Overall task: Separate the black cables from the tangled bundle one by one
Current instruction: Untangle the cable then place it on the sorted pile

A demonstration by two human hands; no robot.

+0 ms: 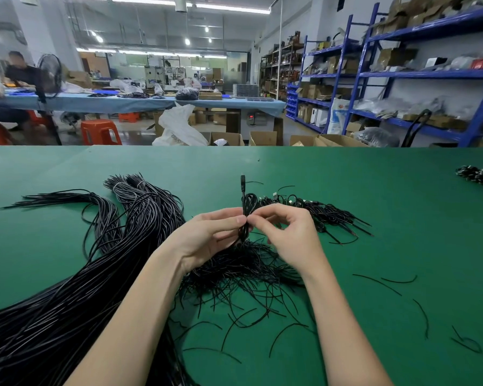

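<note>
A big bundle of long black cables (pixel 76 280) sweeps from the lower left up to tied ends at the back. My left hand (pixel 207 235) pinches a coiled black cable (pixel 247 207) held upright above the green table (pixel 346 185), its plug pointing up. My right hand (pixel 287 232) pinches the same coil at its middle, fingertip to fingertip with the left. Under my hands lies a heap of short thin black ties (pixel 243 274). Behind my right hand a row of coiled, tied cables (pixel 324 213) lies on the table.
Loose short black ties (pixel 379 282) are scattered over the right front of the table. Another pile of coiled cables (pixel 480 175) sits at the far right edge. Beyond the table are cardboard boxes, blue shelving (pixel 374 73) and people at a long bench.
</note>
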